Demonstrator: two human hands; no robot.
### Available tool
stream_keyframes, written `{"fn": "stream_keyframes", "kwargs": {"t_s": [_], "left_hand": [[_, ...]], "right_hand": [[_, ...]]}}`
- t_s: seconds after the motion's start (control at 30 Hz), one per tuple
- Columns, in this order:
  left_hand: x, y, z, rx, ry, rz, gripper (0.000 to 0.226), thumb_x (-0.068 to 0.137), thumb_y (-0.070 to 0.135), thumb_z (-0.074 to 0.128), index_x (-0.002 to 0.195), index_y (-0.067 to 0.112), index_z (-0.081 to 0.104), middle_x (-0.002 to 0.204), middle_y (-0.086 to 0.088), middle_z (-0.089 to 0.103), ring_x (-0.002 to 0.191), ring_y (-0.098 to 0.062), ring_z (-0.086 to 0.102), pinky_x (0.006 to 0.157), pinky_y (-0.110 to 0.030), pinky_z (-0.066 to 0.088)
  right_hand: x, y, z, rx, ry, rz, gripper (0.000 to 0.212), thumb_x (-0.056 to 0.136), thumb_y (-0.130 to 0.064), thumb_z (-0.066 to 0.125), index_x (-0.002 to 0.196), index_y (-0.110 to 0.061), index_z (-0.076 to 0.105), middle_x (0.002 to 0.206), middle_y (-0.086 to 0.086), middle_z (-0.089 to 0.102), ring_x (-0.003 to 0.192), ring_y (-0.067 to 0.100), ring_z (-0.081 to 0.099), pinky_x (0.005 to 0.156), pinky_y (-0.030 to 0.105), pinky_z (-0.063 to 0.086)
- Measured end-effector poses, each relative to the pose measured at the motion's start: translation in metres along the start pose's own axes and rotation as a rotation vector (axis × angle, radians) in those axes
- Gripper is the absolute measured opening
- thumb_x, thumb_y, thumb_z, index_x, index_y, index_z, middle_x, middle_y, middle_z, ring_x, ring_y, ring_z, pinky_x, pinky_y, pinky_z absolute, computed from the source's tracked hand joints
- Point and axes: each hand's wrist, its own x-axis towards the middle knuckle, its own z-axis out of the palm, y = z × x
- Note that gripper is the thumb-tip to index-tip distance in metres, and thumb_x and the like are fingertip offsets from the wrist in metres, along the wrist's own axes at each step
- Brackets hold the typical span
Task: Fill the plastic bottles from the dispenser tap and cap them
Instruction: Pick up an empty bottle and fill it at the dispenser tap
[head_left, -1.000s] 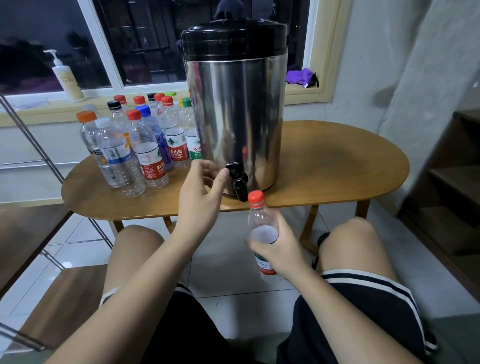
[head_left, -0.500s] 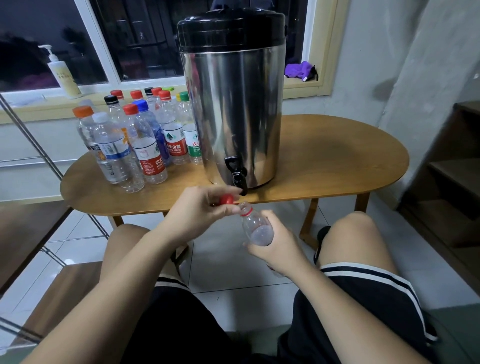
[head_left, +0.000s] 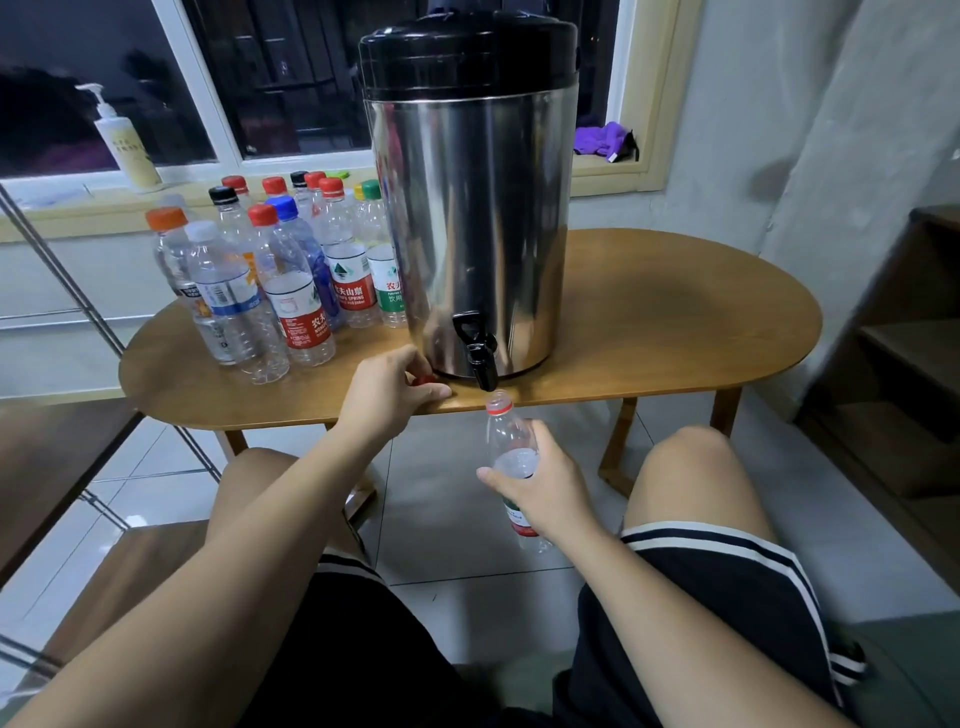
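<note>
**mk:** ok, what's different from half a second back?

**jo:** the cap's off now. The right hand is wrapped round the middle of the bottle and has stood it upright. Before, it was tipped to the left while the other hand worked at the neck. The left hand has gone up to the edge of the table, fingers curled over the red cap, which just peeks out between thumb and fingers.

**mk:** and the bottle vs the grip?

**jo:** the neck and open mouth stick up above the fist and the label end hangs out below. The mouth's right under the tap, close, can't tell if they're touching. Behind that is the dispenser, with the capped bottles bunched to its left. Further back there's a pump bottle and a purple cloth on the sill.
</note>
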Motion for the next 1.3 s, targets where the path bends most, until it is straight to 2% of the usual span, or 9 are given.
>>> {"fn": "stream_keyframes", "kwargs": {"t_s": [0.1,0.2,0.37,0.53,0.63,0.73,0.9,1.1,1.3], "left_hand": [[-0.001,-0.003,0.000,-0.038,0.011,-0.012,0.035,0.079,0.049,0.093,0.092,0.028,0.068,0.092,0.010,0.071,0.088,-0.010,0.067,0.067,-0.027,0.052],[-0.007,0.000,-0.004,-0.063,0.047,-0.012,0.039,0.081,0.052,0.092,0.097,0.029,0.064,0.095,0.011,0.068,0.087,-0.008,0.066,0.070,-0.030,0.054],[-0.026,0.039,-0.021,-0.294,0.282,0.064,0.008,0.108,0.035,0.062,0.107,0.027,0.065,0.100,0.011,0.073,0.094,-0.008,0.069,0.084,-0.042,0.060],[-0.038,0.085,-0.029,-0.414,0.228,0.226,0.021,0.110,0.035,0.063,0.125,0.028,0.075,0.107,0.012,0.077,0.095,-0.010,0.071,0.079,-0.033,0.059],[-0.037,0.089,-0.025,-0.437,0.258,0.223,0.016,0.109,0.027,0.066,0.120,0.024,0.078,0.104,0.011,0.079,0.099,-0.007,0.073,0.086,-0.032,0.059],[-0.035,0.087,-0.023,-0.467,0.263,0.212,0.013,0.109,0.026,0.067,0.116,0.023,0.077,0.102,0.010,0.079,0.099,-0.011,0.074,0.089,-0.040,0.061],[-0.035,0.083,-0.024,-0.459,0.229,0.227,0.010,0.109,0.026,0.066,0.113,0.026,0.075,0.101,0.008,0.079,0.099,-0.019,0.077,0.086,-0.052,0.062],[-0.039,0.081,-0.028,-0.458,0.192,0.256,0.008,0.110,0.018,0.064,0.109,0.019,0.072,0.099,-0.001,0.078,0.095,-0.022,0.079,0.075,-0.052,0.065],[-0.043,0.078,-0.031,-0.424,0.147,0.315,0.013,0.110,0.016,0.060,0.106,0.026,0.067,0.105,0.003,0.080,0.100,-0.017,0.079,0.089,-0.052,0.065]], "right_hand": [[0.002,0.001,0.005,0.022,0.017,-0.002,0.059,0.076,-0.053,0.093,0.120,-0.042,0.055,0.112,-0.019,0.068,0.101,0.005,0.065,0.082,0.029,0.055],[0.005,0.004,0.010,0.020,0.021,-0.001,0.058,0.076,-0.053,0.093,0.119,-0.040,0.055,0.110,-0.017,0.068,0.100,0.008,0.066,0.082,0.032,0.058],[0.008,0.007,0.014,0.044,0.015,0.008,0.058,0.075,-0.050,0.093,0.118,-0.037,0.056,0.108,-0.016,0.070,0.099,0.007,0.066,0.083,0.035,0.058],[0.009,0.012,0.020,0.085,0.028,-0.034,0.061,0.078,-0.049,0.094,0.126,-0.036,0.058,0.117,-0.012,0.069,0.109,0.008,0.064,0.088,0.029,0.052],[0.009,0.011,0.021,0.103,0.030,-0.038,0.061,0.079,-0.046,0.094,0.127,-0.035,0.058,0.117,-0.013,0.069,0.110,0.007,0.064,0.086,0.026,0.049],[0.010,0.009,0.021,0.104,0.026,-0.037,0.061,0.079,-0.046,0.094,0.127,-0.035,0.057,0.115,-0.010,0.070,0.108,0.009,0.065,0.084,0.026,0.051],[0.011,0.009,0.023,0.105,0.031,-0.036,0.063,0.078,-0.046,0.094,0.128,-0.037,0.057,0.118,-0.014,0.068,0.112,0.009,0.064,0.083,0.014,0.045],[0.011,0.005,0.021,0.090,0.005,-0.002,0.060,0.081,-0.045,0.092,0.127,-0.038,0.055,0.117,-0.014,0.066,0.111,0.013,0.062,0.080,0.018,0.046],[0.008,0.002,0.020,0.069,0.013,0.015,0.060,0.082,-0.042,0.091,0.129,-0.037,0.054,0.115,-0.013,0.064,0.105,0.011,0.059,0.074,0.010,0.040]]}}
